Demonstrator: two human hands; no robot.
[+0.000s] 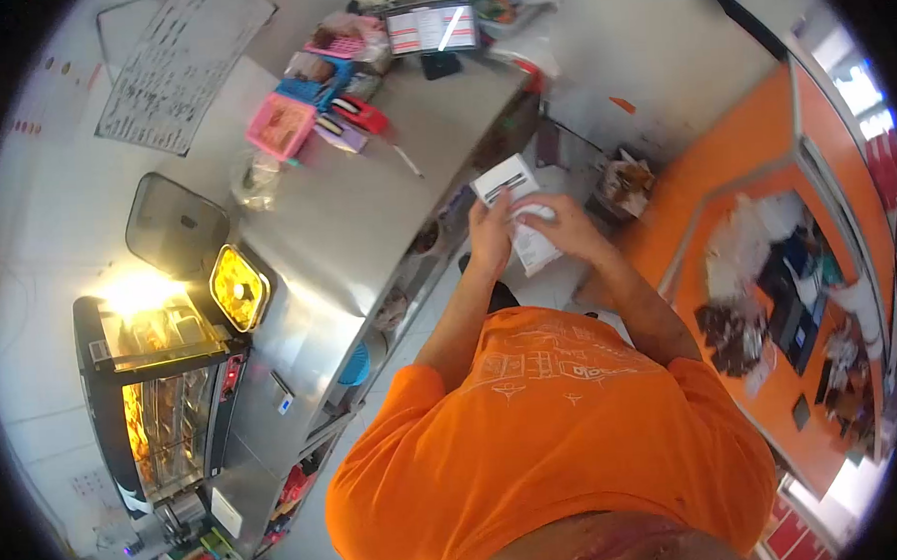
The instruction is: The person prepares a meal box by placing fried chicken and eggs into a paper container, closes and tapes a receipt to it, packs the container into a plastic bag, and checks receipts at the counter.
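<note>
My left hand [493, 236] is closed on a flat white box or folder [533, 248], with its thumb and fingers along the left edge. A dark bar-shaped mark or item shows on the upper part. My right hand [566, 227] has its fingers curled around a small white object [535, 212] over the middle of the box. What that small object is, I cannot make out. Both hands are in front of my orange shirt, beside the steel counter.
A steel counter [340, 200] runs along the left, with pink and blue baskets [284, 125], a tablet screen [432, 27], a lit food warmer [163, 393] and a tray of yellow food [240, 288]. On the right stands an orange counter [672, 235] with bags; a bin [626, 184] is nearby.
</note>
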